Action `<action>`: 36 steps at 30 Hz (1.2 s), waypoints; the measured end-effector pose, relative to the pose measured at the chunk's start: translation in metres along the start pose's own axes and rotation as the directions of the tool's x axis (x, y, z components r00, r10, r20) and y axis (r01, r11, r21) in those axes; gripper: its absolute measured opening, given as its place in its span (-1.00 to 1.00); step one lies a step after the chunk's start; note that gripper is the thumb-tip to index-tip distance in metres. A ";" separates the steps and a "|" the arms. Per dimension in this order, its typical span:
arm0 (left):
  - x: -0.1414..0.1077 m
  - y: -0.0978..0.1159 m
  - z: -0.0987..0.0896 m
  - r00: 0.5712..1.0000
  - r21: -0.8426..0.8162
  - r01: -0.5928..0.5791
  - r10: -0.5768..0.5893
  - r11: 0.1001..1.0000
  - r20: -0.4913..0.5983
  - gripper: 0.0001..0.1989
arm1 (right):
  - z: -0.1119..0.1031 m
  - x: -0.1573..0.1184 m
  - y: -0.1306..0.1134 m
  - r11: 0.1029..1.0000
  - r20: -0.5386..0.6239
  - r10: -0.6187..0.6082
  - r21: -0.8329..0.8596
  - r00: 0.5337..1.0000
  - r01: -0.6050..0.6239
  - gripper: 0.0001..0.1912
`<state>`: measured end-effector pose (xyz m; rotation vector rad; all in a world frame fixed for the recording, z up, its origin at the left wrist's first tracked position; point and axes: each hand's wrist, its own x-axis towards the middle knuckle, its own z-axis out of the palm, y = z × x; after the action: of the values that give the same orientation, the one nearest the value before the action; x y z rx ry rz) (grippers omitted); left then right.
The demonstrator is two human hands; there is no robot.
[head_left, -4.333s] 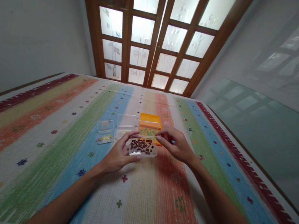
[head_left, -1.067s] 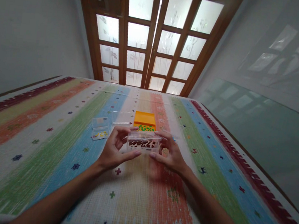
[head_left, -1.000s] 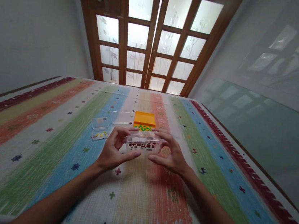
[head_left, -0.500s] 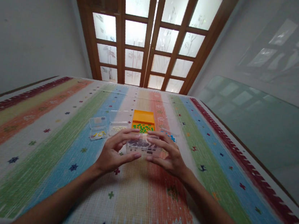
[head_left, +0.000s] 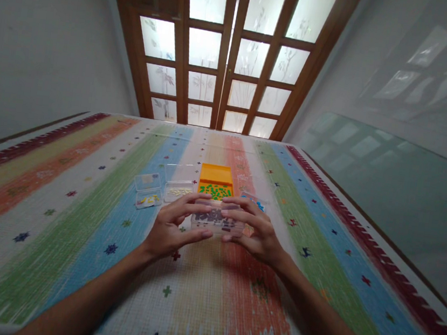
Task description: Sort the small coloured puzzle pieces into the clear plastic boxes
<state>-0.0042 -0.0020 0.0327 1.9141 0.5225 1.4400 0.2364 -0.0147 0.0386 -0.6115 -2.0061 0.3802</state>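
Note:
A clear plastic box [head_left: 216, 224] with dark small pieces inside is held between my two hands near the middle of the table. My left hand [head_left: 171, 225] grips its left end, thumb at the near side and fingers over the top. On the right end, my right hand [head_left: 257, 232] has the same kind of grip. Just beyond stands an open orange box [head_left: 216, 174] holding many small green pieces [head_left: 216, 191]; my fingertips cover its near edge. Whether the clear box touches the cloth is hard to tell.
Left of my hands sit an open clear box with yellow pieces [head_left: 148, 199] and another with cream pieces [head_left: 180, 190]. Blue pieces [head_left: 258, 205] lie in a clear container, partly behind my right hand. A striped cloth [head_left: 85, 259] covers the table; walls flank it.
The clear box has tilted slightly between my hands, and more of the dark pieces show through it. Both hands keep nearly the same grip. The view has shifted a little.

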 end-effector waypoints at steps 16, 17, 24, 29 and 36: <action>-0.004 -0.007 -0.003 0.963 -0.031 0.248 -0.242 0.968 0.122 -0.24 | -0.009 -0.010 0.006 0.970 0.132 0.220 0.076 0.967 -0.231 -0.30; -0.005 -0.009 -0.004 0.959 0.004 0.251 -0.249 0.968 0.136 -0.23 | -0.009 -0.012 0.009 0.967 0.149 0.238 0.062 0.960 -0.249 -0.27; -0.010 -0.025 -0.008 0.935 0.298 0.180 -0.257 0.938 0.243 -0.14 | -0.009 -0.020 0.028 0.948 0.286 0.317 -0.133 0.904 -0.290 -0.19; -0.012 -0.029 -0.008 0.894 0.363 0.232 -0.345 0.902 0.286 -0.14 | -0.007 -0.021 0.032 0.933 0.342 0.359 -0.159 0.869 -0.323 -0.20; -0.017 -0.036 -0.008 0.876 0.326 0.290 -0.387 0.900 0.287 -0.12 | -0.002 -0.028 0.037 0.933 0.322 0.359 -0.151 0.876 -0.327 -0.21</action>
<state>-0.0142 0.0142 -0.0031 2.0989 0.8759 0.8110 0.2592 0.0007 0.0009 -1.0271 -2.2582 0.6493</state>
